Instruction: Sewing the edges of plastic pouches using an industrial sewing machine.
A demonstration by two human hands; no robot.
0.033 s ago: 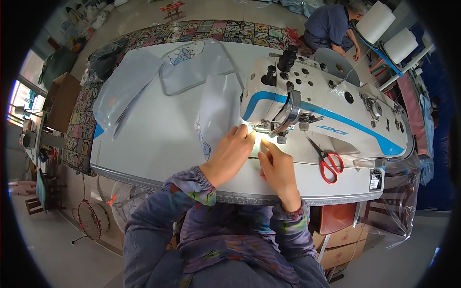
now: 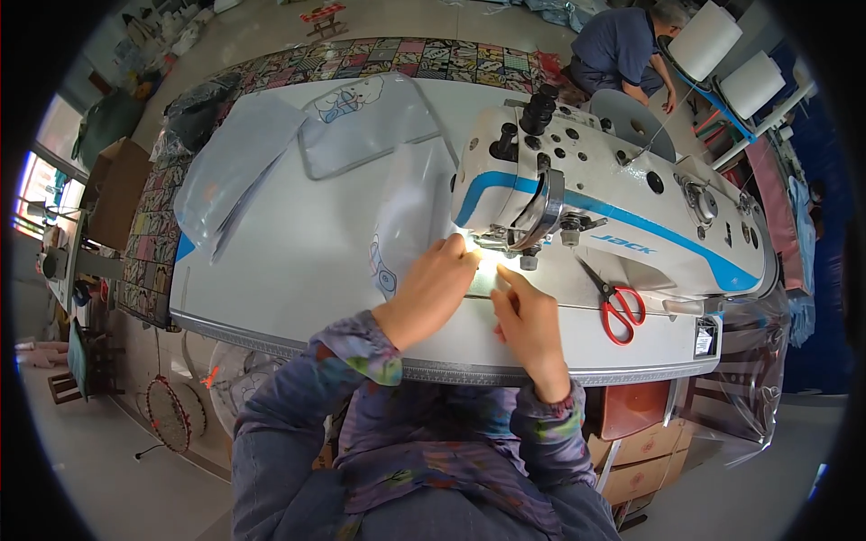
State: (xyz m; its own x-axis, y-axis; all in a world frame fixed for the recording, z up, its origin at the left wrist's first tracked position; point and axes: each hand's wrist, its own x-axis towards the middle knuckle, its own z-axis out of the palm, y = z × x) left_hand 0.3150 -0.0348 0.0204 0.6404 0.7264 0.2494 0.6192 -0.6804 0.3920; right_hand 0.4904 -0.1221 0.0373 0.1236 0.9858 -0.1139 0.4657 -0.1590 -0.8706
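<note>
Left hand (image 2: 429, 294) (bare) by sewing machine (image 2: 595, 207)

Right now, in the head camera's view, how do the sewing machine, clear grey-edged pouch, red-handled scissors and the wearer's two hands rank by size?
1. Sewing machine
2. Clear grey-edged pouch
3. Left hand and right hand: too alike to rank against each other
4. Red-handled scissors

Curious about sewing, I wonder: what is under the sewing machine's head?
Under the sewing machine's head, a bright patch of light shows between the left hand and right hand. The left hand covers what lies beneath it; glare obscures detail.
</note>
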